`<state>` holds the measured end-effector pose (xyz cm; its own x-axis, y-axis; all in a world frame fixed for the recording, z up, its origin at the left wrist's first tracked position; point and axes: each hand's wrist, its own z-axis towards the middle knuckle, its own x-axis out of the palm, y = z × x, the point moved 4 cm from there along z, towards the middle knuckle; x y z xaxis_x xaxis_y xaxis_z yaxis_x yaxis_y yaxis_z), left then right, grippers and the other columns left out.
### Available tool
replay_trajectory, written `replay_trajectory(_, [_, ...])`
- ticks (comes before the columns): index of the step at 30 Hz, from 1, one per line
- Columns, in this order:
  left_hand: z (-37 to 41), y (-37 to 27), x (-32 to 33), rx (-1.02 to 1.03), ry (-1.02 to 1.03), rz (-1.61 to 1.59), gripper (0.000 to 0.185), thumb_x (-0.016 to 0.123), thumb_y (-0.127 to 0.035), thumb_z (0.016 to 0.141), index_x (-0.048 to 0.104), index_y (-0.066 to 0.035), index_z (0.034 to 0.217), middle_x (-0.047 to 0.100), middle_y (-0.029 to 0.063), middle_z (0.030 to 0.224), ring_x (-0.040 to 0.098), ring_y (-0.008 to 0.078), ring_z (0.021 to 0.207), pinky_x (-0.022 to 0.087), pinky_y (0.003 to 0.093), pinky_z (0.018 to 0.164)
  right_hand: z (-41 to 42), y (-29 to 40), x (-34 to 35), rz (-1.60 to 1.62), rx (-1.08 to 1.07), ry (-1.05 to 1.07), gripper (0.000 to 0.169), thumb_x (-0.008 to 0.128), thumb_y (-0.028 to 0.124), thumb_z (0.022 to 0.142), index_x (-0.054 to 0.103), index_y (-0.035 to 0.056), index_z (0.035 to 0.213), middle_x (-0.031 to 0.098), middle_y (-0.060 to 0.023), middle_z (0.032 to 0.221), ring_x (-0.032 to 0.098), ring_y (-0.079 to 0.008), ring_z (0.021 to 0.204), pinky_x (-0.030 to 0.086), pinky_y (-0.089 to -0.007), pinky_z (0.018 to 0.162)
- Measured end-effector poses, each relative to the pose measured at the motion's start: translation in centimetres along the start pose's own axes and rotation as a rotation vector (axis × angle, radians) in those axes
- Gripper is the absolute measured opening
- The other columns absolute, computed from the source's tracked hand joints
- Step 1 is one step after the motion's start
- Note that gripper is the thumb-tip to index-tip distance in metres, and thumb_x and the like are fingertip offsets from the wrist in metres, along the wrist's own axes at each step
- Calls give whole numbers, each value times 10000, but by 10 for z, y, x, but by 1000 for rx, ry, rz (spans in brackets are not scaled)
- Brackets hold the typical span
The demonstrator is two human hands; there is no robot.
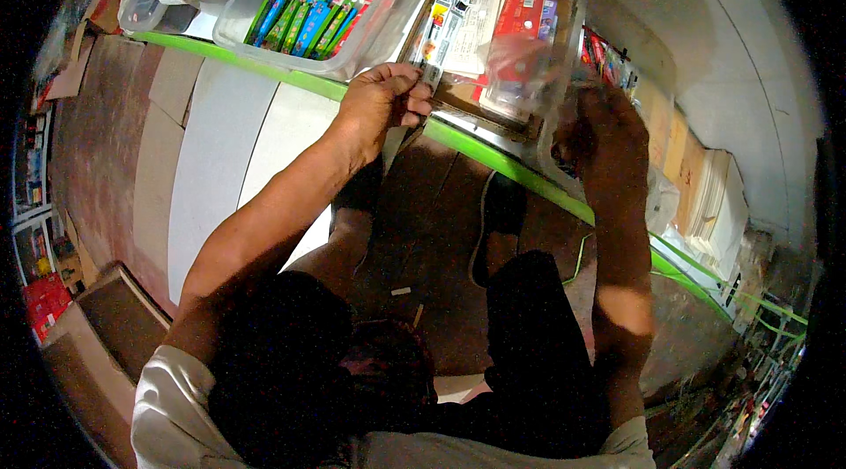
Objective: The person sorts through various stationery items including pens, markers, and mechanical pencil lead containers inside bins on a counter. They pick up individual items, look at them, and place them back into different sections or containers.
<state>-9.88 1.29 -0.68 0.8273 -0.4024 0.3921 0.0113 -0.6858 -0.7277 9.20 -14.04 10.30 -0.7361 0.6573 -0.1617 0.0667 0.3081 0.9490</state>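
Observation:
My left hand [386, 99], its fingers curled, is at the near left corner of an open cardboard box [456, 94]. Its fingertips meet the near end of a slim clear packet [439, 26] with a printed label; whether they grip it is unclear. Inside the box lie cream printed cards [479, 20] and a red packet [519, 16]. Over them is a blurred, transparent plastic piece [522, 72]. My right hand [601, 122], in shadow, is at a clear plastic bin [552, 132] just right of the box. Its fingers are too dark to show what they hold.
Left of the box, a clear plastic bin [228, 23] holds pens and green-and-blue packs [304, 23]. A green shelf edge [509, 162] runs along the front. Stacked paper [710, 198] and loose green straps [760, 307] are at the right. An open carton [119, 317] stands lower left.

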Motion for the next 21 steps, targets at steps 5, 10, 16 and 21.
replay_trajectory(5, [-1,13,0,-70,34,57,107,518,-141,895,562,-46,920,604,58,748,576,135,607,455,237,524,40,-2,-13,-189,-303,-103,268,511,249,892,540,14,1017,601,-68,769,570,-149,592,460,-266,527])
replay_trajectory(10, [1,18,0,-101,50,42,121,520,-147,898,558,-36,929,597,64,743,574,138,612,450,233,515,55,-47,-8,-8,-2,133,285,510,263,886,555,16,1020,616,-99,797,591,-168,616,475,-278,541])
replay_trajectory(16, [-1,17,0,-106,41,40,128,516,-134,898,549,-20,945,590,78,732,563,141,600,437,231,492,40,-21,16,-283,-35,5,261,542,247,864,601,13,964,622,-102,901,614,-207,687,493,-313,601])
replay_trajectory(21, [-6,20,-5,-99,23,52,100,505,-117,898,541,-25,914,588,77,718,562,144,586,438,232,488,68,-11,68,-1133,-1128,101,316,615,261,800,614,29,1015,615,-115,1009,574,-282,930,476,-383,790])
